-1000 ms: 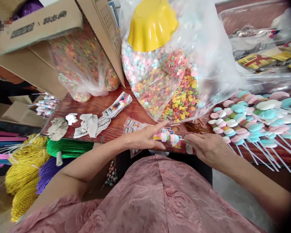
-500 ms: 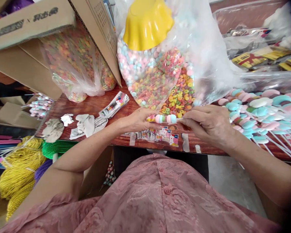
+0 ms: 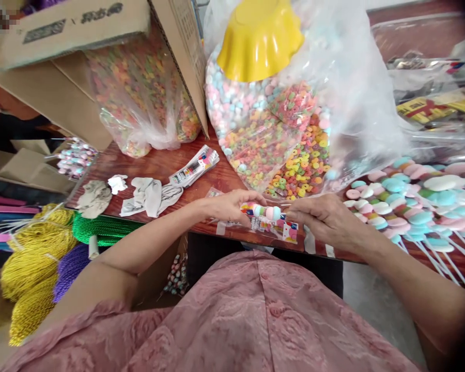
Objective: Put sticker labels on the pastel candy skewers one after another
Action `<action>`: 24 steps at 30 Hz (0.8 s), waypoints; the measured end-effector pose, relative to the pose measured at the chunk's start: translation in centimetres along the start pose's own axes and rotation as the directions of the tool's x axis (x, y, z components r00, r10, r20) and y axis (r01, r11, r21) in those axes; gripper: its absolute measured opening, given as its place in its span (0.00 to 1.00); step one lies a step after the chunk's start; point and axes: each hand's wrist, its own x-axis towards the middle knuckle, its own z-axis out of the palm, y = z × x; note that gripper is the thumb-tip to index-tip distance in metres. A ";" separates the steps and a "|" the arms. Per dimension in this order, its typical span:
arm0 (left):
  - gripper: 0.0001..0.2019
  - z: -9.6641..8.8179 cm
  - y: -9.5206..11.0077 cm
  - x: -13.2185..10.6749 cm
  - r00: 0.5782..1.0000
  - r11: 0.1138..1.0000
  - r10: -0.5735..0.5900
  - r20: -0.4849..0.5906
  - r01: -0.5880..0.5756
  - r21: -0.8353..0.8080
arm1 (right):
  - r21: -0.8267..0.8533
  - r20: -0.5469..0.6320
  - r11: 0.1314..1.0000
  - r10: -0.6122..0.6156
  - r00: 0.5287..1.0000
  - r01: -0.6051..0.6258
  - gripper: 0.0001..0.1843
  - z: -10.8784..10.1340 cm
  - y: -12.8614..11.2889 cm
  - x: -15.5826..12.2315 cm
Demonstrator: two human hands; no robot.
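Observation:
Before my body, a candy skewer (image 3: 270, 212) of pink, white, green and blue pieces lies sideways between my hands. My left hand (image 3: 232, 206) has its thumb and forefinger around the skewer's left end, where a bit of coloured print shows; whether clear film is also in these fingers is hard to see. My right hand (image 3: 327, 222) is closed on the stick at the other end, most of it hidden by the fingers. Beneath the skewer lie clear printed packets (image 3: 290, 231) along the table's front edge.
Beyond the hands sits a clear bag of marshmallows and candy rings (image 3: 251, 139) with a yellow fluted bowl (image 3: 259, 41) on top. Finished skewers (image 3: 414, 201) are piled at right. At left are a carton (image 3: 81, 28), a packet stack (image 3: 196, 165), grey cloths (image 3: 151, 197) and cord bundles (image 3: 34, 258).
The view has shifted, so the table things appear further right. Both hands sit slightly lower, and less of the skewer's left end shows beside my left fingers.

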 end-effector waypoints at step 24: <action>0.19 1.7 2.6 1.9 0.770 0.385 0.029 -0.637 -0.597 -0.704 | 0.627 -0.412 0.767 0.477 0.777 -0.139 0.11 8.1 -3.1 0.0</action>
